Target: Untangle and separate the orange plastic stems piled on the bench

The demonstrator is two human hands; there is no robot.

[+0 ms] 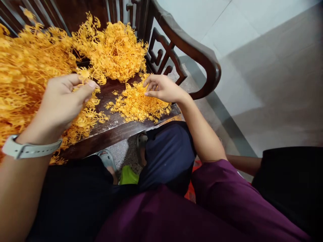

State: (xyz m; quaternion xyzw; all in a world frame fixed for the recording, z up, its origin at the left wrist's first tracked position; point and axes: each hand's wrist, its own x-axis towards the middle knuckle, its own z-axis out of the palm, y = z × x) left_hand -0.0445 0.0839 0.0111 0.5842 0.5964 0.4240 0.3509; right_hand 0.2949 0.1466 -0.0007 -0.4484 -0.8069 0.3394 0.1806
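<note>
My left hand [67,97], with a pale watch band at the wrist, pinches a yellow-orange plastic flower sprig [84,73] between thumb and forefinger. Its star-shaped head shows above the fingertips. Over a small heap of loose flower pieces [138,104] hovers my right hand [161,88], fingers loosely curled and thumb apart. Nothing is visible between those fingers. Behind both hands lies a rounded bunch of the same yellow sprigs [118,50]. A far larger mass of sprigs [30,70] fills the left side, partly hidden behind my left hand.
Everything yellow rests on a dark wooden bench [111,129] with a slatted back and a curved, carved armrest [202,64] at the right. Below are grey clogs [107,158] and a bright green object [128,175]. Another person's arm [243,164] shows at the right.
</note>
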